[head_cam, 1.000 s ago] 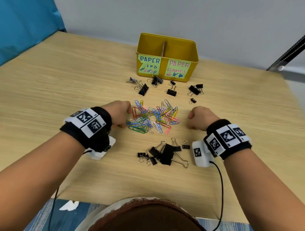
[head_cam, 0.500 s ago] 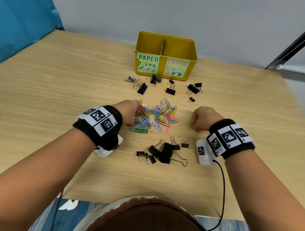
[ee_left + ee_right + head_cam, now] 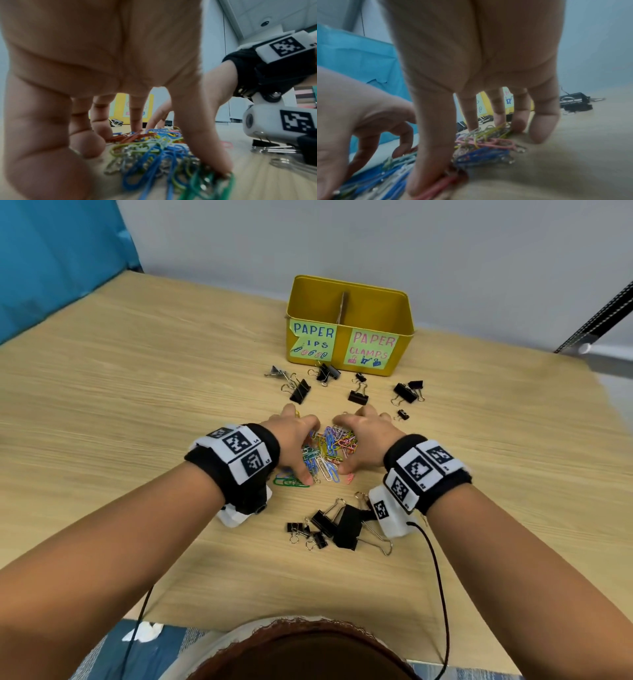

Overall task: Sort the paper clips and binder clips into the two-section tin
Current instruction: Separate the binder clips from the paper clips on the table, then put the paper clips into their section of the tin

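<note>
Wooden table (image 3: 137, 405), tangled multicoloured paper clips (image 3: 329, 450), spread-fingered hands (image 3: 329, 440) cupping pile

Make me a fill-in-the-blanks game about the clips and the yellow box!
1. Both hands, the left hand and the right hand, are gathering the colourful ____ clips.
2. The tin is coloured ____.
3. The binder clips on the table are coloured ____.
4. The pink label on the tin says PAPER ____.

Missing words: paper; yellow; black; CLAMPS
</note>
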The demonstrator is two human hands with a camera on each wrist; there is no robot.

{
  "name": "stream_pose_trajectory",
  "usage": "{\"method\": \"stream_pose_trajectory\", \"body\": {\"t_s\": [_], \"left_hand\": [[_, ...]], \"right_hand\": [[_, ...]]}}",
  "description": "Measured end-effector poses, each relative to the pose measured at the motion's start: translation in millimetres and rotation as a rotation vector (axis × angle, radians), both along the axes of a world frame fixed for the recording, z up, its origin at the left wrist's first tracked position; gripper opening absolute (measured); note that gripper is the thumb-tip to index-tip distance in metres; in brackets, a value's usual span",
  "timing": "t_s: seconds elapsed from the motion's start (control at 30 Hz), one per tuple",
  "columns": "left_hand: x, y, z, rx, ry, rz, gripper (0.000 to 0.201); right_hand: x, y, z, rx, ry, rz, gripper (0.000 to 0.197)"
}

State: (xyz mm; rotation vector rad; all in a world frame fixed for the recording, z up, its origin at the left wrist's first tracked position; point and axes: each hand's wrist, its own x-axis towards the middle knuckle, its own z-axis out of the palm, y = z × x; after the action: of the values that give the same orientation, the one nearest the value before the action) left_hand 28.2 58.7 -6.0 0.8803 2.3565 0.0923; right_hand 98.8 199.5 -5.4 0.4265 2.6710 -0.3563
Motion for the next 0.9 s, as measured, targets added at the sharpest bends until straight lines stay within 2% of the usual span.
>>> {"method": "stream_pose_trajectory", "body": {"t_s": [0.2, 0.3, 0.37, 0.47, 0.6, 0.67, 0.77, 0.9], "left_hand": [[-3, 5, 1, 0.082, 0.013, -0.001, 0.057], [-7, 4, -3, 0.152, 0.053, -0.024, 0.037], [-9, 2, -3, 0.207, 0.035, 0.028, 0.027], [-16, -2, -4, 0.284, -0.063, 0.134, 0.022], [-34, -10, -6, 0.452, -0.29, 0.299, 0.032], [-42, -12, 0, 0.56, -0.374, 0.33, 0.03], [-55, -9, 18, 0.714, -0.488, 0.385, 0.029], [-82, 2, 52, 0.919, -0.529, 0.439, 0.029]], "right_hand": [[-8, 3, -2, -0.041, 0.096, 0.034, 0.044], [-11, 6, -1, -0.031, 0.118, 0.051, 0.035], [-13, 11, -2, -0.056, 0.149, 0.014, 0.032], [-15, 24, -6, -0.222, 0.188, -0.108, 0.024], [-14, 40, -2, -0.629, 0.237, -0.327, 0.012], [-15, 43, 9, -0.796, 0.276, -0.384, 0.016], [-27, 45, 30, -1.011, 0.336, -0.405, 0.018], [-58, 48, 70, -1.144, 0.431, -0.334, 0.02]]}}
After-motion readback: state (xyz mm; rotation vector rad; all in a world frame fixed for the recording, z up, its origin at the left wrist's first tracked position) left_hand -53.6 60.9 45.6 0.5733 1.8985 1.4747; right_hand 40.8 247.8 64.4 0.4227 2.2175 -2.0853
